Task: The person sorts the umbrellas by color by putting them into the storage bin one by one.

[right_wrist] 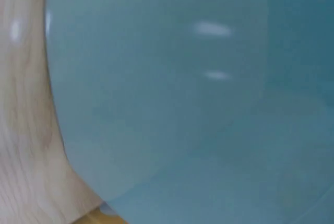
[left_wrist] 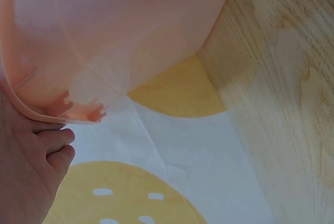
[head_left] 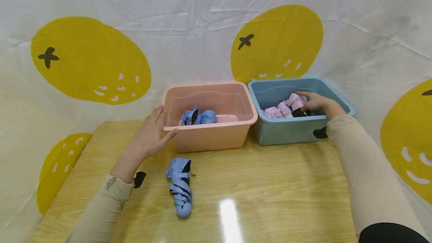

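Note:
A blue folded umbrella [head_left: 182,188] with black stripes lies lengthwise on the wooden table, its rounded end toward me. My left hand [head_left: 148,132] rests against the left front corner of a pink bin [head_left: 210,138], thumb stretched along the front rim. The left wrist view shows those fingers outside the bin's rim [left_wrist: 31,114]. More blue folded fabric [head_left: 206,117] lies inside that bin. My right hand [head_left: 315,103] reaches into a blue bin [head_left: 287,132] and holds the right end of a pink folded umbrella [head_left: 296,101]. In the right wrist view, the bin's wall hides the hand.
Another pink bundle [head_left: 272,113] lies in the blue bin, left of the right hand. The two bins stand side by side at the table's back edge. Behind them hangs a white cloth [head_left: 195,48] with yellow fruit prints. Wooden tabletop [head_left: 270,190] extends in front.

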